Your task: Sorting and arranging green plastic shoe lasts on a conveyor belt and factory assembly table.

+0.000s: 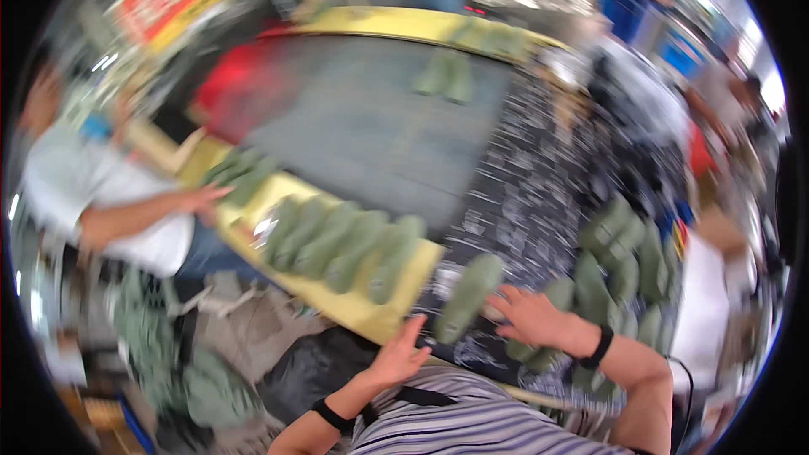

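Observation:
A green shoe sole [468, 297] lies slanted on the black printed sheet in front of me. My right hand [535, 318] is at its right edge with the fingers spread; blur hides whether the fingertips touch it. On the near side, just left of the sole's lower end, my left hand [401, 357] hovers with its fingers stretched out and nothing in them. Under and behind my right hand lies another green sole [556, 293], partly covered. Several green soles [341, 244] stand in a row along the yellow board [410, 293] to the left.
More green soles [619, 265] are piled at the right. A grey conveyor belt [371, 118] runs beyond the board and carries a green pair [444, 76]. A person in a white shirt [118, 194] reaches over the board's left end. A black bag [324, 375] sits below my left hand.

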Tool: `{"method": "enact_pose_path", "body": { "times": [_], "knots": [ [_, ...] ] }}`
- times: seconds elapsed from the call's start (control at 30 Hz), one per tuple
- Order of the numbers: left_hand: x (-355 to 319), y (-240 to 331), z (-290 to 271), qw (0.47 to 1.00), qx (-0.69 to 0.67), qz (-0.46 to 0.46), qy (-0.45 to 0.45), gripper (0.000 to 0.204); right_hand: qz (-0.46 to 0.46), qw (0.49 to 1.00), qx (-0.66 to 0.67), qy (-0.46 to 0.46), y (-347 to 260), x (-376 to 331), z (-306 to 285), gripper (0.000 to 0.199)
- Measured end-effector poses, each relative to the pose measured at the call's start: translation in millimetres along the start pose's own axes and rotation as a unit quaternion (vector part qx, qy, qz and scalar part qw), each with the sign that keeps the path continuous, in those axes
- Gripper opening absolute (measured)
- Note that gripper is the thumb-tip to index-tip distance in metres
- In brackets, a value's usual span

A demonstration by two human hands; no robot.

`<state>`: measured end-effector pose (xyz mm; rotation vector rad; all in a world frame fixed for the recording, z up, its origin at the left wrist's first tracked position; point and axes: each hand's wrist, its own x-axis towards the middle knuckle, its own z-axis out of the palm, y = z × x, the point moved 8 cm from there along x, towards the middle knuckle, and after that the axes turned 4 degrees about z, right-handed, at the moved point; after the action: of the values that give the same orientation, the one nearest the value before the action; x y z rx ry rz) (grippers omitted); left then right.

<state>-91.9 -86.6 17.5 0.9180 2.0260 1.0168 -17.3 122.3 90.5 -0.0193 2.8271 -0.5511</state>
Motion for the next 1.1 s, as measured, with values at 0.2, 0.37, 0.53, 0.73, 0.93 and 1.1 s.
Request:
{"method": "enact_pose_path", "body": {
  "times": [0.2,0.37,0.53,0.73,0.93,1.1],
  "knots": [
    [-89,-51,-48,0.978,-0.061,-0.074,0.183,0.053,-0.067,0.981,-0.134,-0.122,-24,64,66,0.074],
    [-121,-87,-47,0.958,-0.147,-0.088,0.228,0.048,-0.019,0.96,-0.193,-0.202,-20,98,75,0.085],
    [-149,-118,-53,0.949,-0.15,-0.086,0.264,0.047,-0.034,0.953,-0.232,-0.192,-31,110,79,0.089],
    [-203,-150,-57,0.909,-0.162,-0.14,0.358,0.042,-0.075,0.958,-0.223,-0.165,-22,102,83,0.088],
    [-341,-162,-69,0.789,-0.024,-0.28,0.547,0.038,-0.113,0.954,-0.176,-0.214,-10,103,99,0.103],
    [-544,-145,0,0.473,0.047,-0.425,0.77,0.019,-0.174,0.941,-0.194,-0.215,-28,108,106,0.104]
  ]
}}
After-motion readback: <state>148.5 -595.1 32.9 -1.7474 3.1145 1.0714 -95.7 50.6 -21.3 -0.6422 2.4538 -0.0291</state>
